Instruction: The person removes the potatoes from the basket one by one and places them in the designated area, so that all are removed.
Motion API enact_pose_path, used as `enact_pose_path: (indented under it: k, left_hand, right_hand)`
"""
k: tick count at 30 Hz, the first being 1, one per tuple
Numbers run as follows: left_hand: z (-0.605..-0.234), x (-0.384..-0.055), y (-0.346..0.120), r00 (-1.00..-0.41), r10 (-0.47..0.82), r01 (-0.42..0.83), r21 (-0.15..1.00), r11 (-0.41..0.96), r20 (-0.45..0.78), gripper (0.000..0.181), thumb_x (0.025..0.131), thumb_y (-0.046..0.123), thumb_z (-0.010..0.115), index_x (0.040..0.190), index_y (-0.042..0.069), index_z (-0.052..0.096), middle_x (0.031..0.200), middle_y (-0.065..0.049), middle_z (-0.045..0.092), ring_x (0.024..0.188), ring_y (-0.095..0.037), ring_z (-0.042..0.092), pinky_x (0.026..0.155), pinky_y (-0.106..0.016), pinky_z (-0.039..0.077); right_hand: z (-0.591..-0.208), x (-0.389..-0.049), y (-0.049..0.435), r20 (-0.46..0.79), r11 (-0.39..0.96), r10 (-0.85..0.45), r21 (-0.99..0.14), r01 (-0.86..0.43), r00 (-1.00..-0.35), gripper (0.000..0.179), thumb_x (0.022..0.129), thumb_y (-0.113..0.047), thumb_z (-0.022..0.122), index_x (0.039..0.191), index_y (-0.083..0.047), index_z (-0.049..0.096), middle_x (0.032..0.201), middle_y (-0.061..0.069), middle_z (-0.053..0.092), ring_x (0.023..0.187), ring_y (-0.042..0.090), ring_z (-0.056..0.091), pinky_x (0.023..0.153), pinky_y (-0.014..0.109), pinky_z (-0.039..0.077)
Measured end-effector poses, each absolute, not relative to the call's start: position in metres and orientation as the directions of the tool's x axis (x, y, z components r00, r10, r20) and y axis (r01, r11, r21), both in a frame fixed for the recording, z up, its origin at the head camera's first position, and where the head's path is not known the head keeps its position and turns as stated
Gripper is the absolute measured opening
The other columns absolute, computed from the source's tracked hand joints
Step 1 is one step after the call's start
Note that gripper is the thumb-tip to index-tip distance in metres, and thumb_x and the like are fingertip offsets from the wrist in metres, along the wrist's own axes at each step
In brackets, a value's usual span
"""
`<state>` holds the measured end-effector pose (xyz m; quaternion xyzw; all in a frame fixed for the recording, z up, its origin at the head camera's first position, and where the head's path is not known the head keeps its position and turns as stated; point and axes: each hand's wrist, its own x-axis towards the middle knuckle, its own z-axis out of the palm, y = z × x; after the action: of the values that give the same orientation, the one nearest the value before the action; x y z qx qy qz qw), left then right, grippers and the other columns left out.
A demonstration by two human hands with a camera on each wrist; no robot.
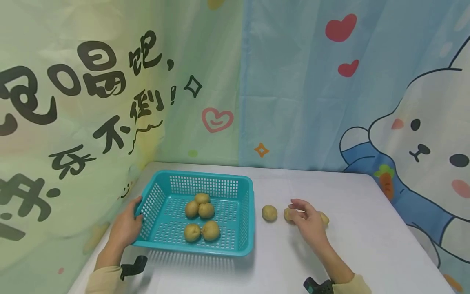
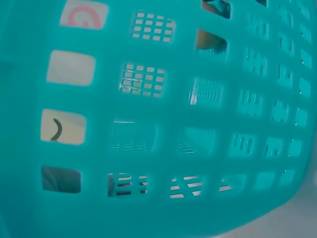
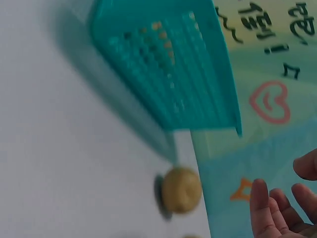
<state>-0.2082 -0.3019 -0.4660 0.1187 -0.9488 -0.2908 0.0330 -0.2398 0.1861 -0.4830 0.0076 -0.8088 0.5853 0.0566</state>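
Head view. A turquoise basket (image 1: pixel 250 216) with perforated walls occupies the left-centre of a white bench (image 1: pixel 367 228). Inside it lie five yellow-brown potatoes: a cluster of three (image 1: pixel 202 198) toward the far wall and a pair (image 1: pixel 211 231) side by side nearer the front. The left hand (image 1: pixel 126 224) holds the basket's left side, its grip closed about the rim, thumb toward the front. To the right of the basket, three further potatoes form a row on the bench. The left potato (image 1: pixel 269 213) shows whole; the middle potato (image 1: pixel 287 216) and the right potato (image 1: pixel 324 219) are partly hidden by the right hand (image 1: pixel 309 224). The right grip is spread, with fingers lightly bent and nothing held; whether a fingertip touches the middle potato cannot be told. Dark devices are worn at the left wrist (image 1: pixel 134 266) and the right wrist (image 1: pixel 317 286), below pale yellow sleeves (image 1: pixel 104 279). A printed cloth backdrop (image 1: pixel 282 81) stands behind.

Left wrist view. The basket's lattice wall fills most of the field; parts of the backdrop and of the basket's other walls show through its openings.

Right wrist view. The spread fingers and separate thumb appear at lower right, apart from the whole potato visible on the bench. The basket rises above that potato, at upper centre; a second potato is cut by the lower edge.
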Motion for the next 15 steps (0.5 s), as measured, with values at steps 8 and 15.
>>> enact_pose_path:
  k: [8,15]
  left_hand:
    - [-0.469,-0.208,-0.303,-0.963,-0.268,-0.222,0.577,0.786,-0.005,0.058,0.099,0.007,0.044,0.153,0.003,0.025,0.144,-0.037,0.037,0.107,-0.045,0.053,0.079,-0.054,0.044]
    - [-0.467,-0.209,-0.3,-0.959,-0.282,-0.234,0.585,0.777,-0.009,0.058,0.099,0.006,0.045,0.153,0.004,0.025,0.143,-0.036,0.037,0.104,-0.042,0.052,0.079,-0.053,0.044]
  right_hand:
    - [-0.473,-0.233,0.117,0.104,0.162,-0.031,-0.981,-0.108,-0.994,0.033,0.091,-0.001,0.06,0.124,-0.004,0.058,0.117,0.016,0.061,0.1,0.03,0.064,0.078,0.03,0.055]
    - [-0.472,-0.226,0.085,0.164,0.131,-0.179,-0.973,-0.188,-0.97,0.037,0.088,0.004,0.061,0.124,0.001,0.057,0.118,0.018,0.062,0.098,0.03,0.065,0.078,0.028,0.055]
